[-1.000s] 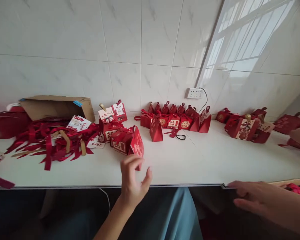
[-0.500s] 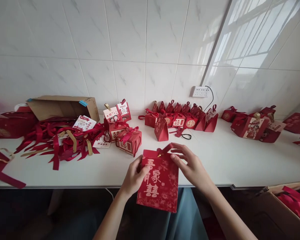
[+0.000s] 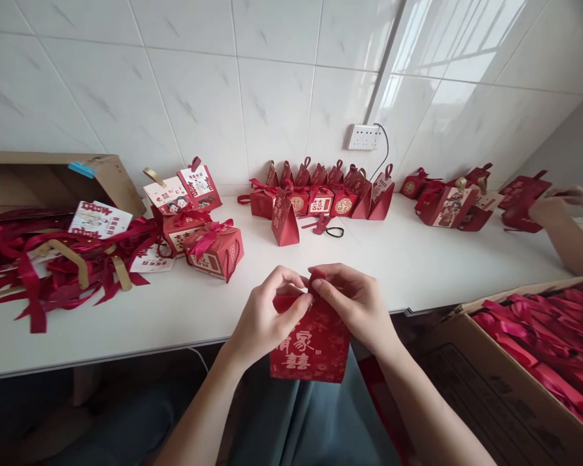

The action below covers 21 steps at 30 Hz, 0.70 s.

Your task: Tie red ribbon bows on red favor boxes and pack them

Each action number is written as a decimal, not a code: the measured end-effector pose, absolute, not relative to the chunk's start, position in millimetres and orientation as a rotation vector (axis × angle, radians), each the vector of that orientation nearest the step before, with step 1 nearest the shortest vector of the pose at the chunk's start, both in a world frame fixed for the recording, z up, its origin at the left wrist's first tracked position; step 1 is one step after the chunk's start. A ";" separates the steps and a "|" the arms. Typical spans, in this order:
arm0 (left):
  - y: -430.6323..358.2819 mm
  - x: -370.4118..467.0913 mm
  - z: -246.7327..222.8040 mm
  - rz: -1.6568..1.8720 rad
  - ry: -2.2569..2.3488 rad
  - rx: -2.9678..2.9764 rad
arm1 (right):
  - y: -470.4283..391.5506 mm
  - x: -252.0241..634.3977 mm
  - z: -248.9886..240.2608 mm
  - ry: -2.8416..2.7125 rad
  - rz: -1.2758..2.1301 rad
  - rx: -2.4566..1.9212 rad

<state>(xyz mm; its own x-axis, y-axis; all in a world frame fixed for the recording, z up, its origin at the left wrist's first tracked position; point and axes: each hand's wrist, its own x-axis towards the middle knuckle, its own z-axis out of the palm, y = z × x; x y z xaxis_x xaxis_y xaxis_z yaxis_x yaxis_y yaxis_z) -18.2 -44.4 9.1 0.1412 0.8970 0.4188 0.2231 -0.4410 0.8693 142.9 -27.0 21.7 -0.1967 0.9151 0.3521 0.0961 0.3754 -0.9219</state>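
Observation:
A red gift box (image 3: 311, 356) with pale printed characters hangs upright above my lap, just off the table's front edge. At its top, my left hand (image 3: 267, 310) pinches with thumb and forefinger near the small metal fastener. The fingers of my right hand (image 3: 352, 304) are closed on the short red ribbon loop (image 3: 317, 277) at the same spot. Both sets of fingertips nearly meet there and partly hide the fastener. Beyond my hands stands a finished-looking triangular red box (image 3: 285, 222).
Ribbons (image 3: 92, 265) and a cardboard box (image 3: 53, 181) lie on the left. Red boxes (image 3: 214, 249) stand nearby, with rows of boxes (image 3: 320, 200) along the wall. A carton of red boxes (image 3: 544, 349) is at right. Another person's arm (image 3: 571, 226) reaches in at far right.
My left hand has moved up from the box's side to its top, where my right hand now grips the ribbon. The view has turned right, and another person's arm has appeared.

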 end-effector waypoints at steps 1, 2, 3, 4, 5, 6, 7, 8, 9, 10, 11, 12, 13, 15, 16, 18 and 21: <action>-43.2 -15.6 9.8 1.333 1.080 1.817 | -26.1 144.2 20.3 -1.579 0.942 -0.925; -42.3 -13.1 9.9 1.333 1.077 1.855 | -25.1 145.6 19.1 -1.578 0.888 -0.925; -41.8 -10.9 9.4 1.328 1.069 1.887 | -24.1 147.2 18.2 -1.585 0.832 -0.926; -41.7 -8.8 8.6 1.321 1.059 1.913 | -23.1 148.8 17.6 -1.597 0.787 -0.923; -41.9 -6.8 7.7 1.312 1.048 1.933 | -22.4 150.3 17.0 -1.608 0.765 -0.917; -42.3 -4.9 6.8 1.306 1.041 1.941 | -22.1 151.6 16.5 -1.613 0.769 -0.909; -42.9 -3.4 6.0 1.305 1.038 1.937 | -22.3 152.8 15.8 -1.608 0.793 -0.904; -43.6 -2.3 5.4 1.308 1.042 1.921 | -22.9 154.0 15.0 -1.592 0.821 -0.904; -44.3 -1.7 5.0 1.317 1.052 1.897 | -24.2 155.2 14.0 -1.572 0.840 -0.911; -44.9 -1.6 4.8 1.327 1.066 1.870 | -25.9 156.5 12.9 -1.555 0.833 -0.914; -45.4 -2.1 4.8 1.335 1.083 1.844 | -27.9 158.0 11.6 -1.557 0.799 -0.910; -45.8 -2.8 4.9 1.343 1.102 1.820 | -30.2 159.5 10.4 -1.586 0.741 -0.891; -46.0 -3.8 5.0 1.352 1.119 1.800 | -32.5 161.0 9.4 -1.638 0.671 -0.857; -46.2 -5.5 5.4 1.362 1.140 1.773 | -36.6 163.2 7.9 -1.772 0.545 -0.775; -46.3 -5.9 5.6 1.362 1.143 1.770 | -38.3 163.8 7.4 -1.828 0.500 -0.741; -46.5 -5.8 6.2 1.367 1.139 1.781 | -40.4 163.7 7.0 -1.890 0.457 -0.712; -46.7 -4.6 7.0 1.374 1.145 1.800 | -41.6 162.3 6.5 -1.915 0.423 -0.723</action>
